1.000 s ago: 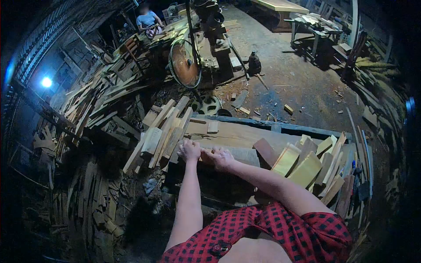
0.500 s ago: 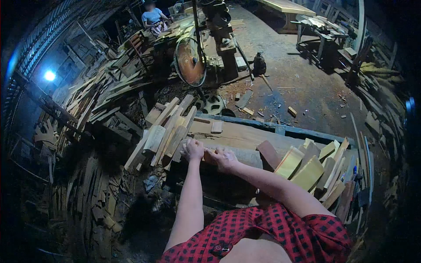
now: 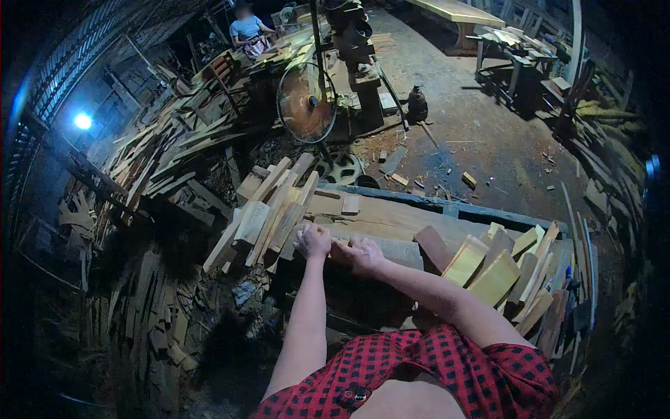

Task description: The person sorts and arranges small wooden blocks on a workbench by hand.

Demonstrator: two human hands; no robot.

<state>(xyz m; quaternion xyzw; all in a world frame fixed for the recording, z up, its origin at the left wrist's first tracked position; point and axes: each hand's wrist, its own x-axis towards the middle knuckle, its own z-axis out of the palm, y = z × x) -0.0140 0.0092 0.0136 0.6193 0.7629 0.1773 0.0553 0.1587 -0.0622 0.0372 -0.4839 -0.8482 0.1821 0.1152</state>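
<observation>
Close together over the near edge of the wooden bench (image 3: 412, 218) are both of my hands. My left hand (image 3: 313, 241) is closed, next to a stack of cut wood pieces (image 3: 269, 209). To its right my right hand (image 3: 361, 254) has bent fingers pressed together, near the end of a greyish board (image 3: 401, 253). What either hand grips, if anything, is too small to make out. A small wood block (image 3: 350, 204) lies on the bench beyond them.
Several wood blocks (image 3: 492, 272) lean at the bench's right end. A round fan (image 3: 306, 103) stands beyond the bench. Further back a person (image 3: 246, 29) sits by piled wood. A dark bottle-like object (image 3: 417, 103) stands on the floor.
The whole view has shifted slightly, so things appear a little further right. My hands keep nearly the same pose, close together at the bench edge.
</observation>
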